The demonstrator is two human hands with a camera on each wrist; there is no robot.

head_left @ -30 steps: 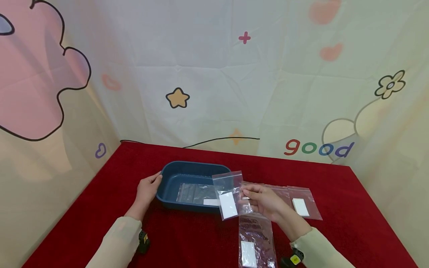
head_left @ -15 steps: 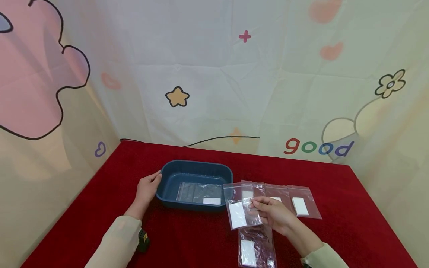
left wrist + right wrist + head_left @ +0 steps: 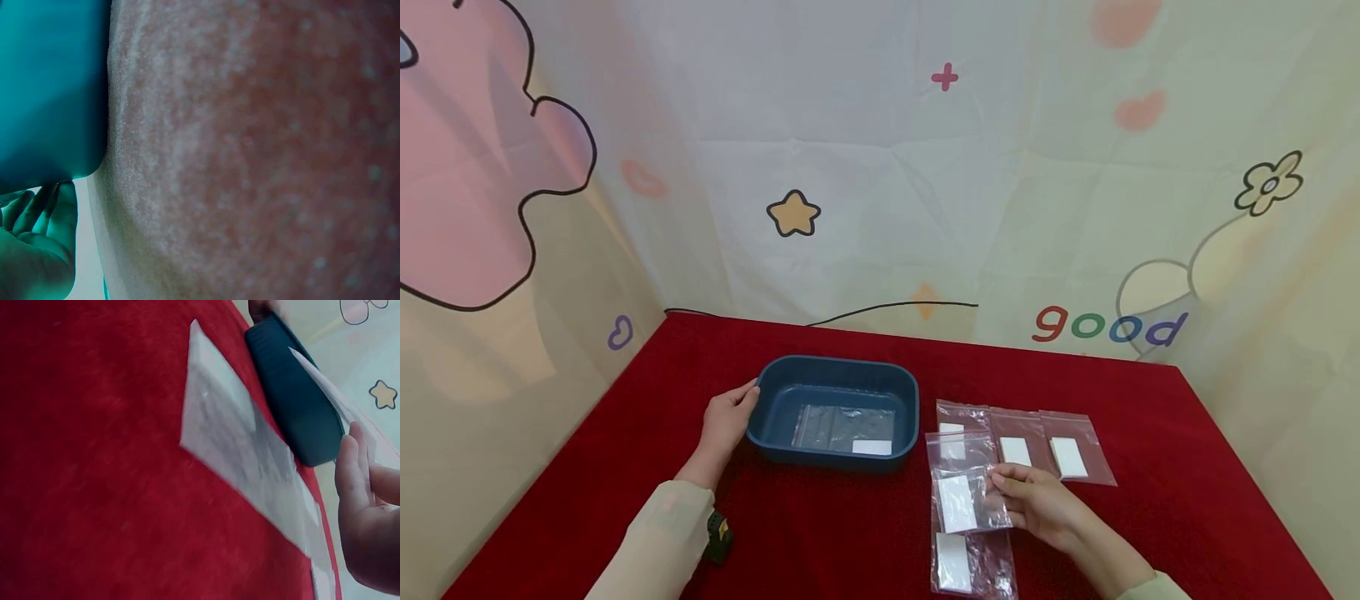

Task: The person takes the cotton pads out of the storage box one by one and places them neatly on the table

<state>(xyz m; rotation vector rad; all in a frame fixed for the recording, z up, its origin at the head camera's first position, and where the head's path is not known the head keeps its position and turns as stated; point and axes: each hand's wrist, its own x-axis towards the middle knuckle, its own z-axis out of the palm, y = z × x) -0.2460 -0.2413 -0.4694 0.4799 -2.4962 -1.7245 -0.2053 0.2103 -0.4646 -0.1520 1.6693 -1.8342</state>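
My left hand [image 3: 722,425] grips the left end of a dark blue plastic basin [image 3: 831,457], thumb at the rim. In the left wrist view its fingers [image 3: 61,215] meet the basin's end wall. Between thumb and fingers my right hand [image 3: 1045,504] pinches the right edge of a clear zip-lock bag [image 3: 957,500] with a white label. The bag is raised over the table; in the head view it overlaps two others, a nearer zip-lock bag [image 3: 953,565] and a farther one [image 3: 951,414]. Inside the basin lies another zip-lock bag [image 3: 831,429], flat on the bottom.
Two more labelled zip-lock bags, a middle one [image 3: 1017,450] and a right one [image 3: 1070,457], lie side by side right of the basin. A red cloth [image 3: 820,533] covers the table. Printed curtains [image 3: 865,250] hang behind and at the sides.
My right hand has drawn the zip-lock bag right and toward me, from over the basin's right end to above the bags on the table. The left hand keeps its grip on the basin.
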